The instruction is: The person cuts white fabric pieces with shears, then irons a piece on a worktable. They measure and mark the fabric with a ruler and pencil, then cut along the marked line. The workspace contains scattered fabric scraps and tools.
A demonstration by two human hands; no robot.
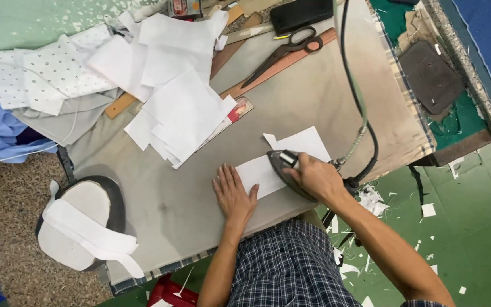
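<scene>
your right hand [313, 177] is clenched around the iron [284, 165] on the white fabric piece [257, 173]; your left hand [233, 194] lies flat and released, pinning its edge to the worktop [171, 199].

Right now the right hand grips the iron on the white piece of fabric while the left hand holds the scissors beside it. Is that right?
Not quite. In the head view the left hand lies flat on the white piece, holding it down; the scissors lie untouched at the far side of the table. The rest holds: the right hand grips the iron on that piece.
</scene>
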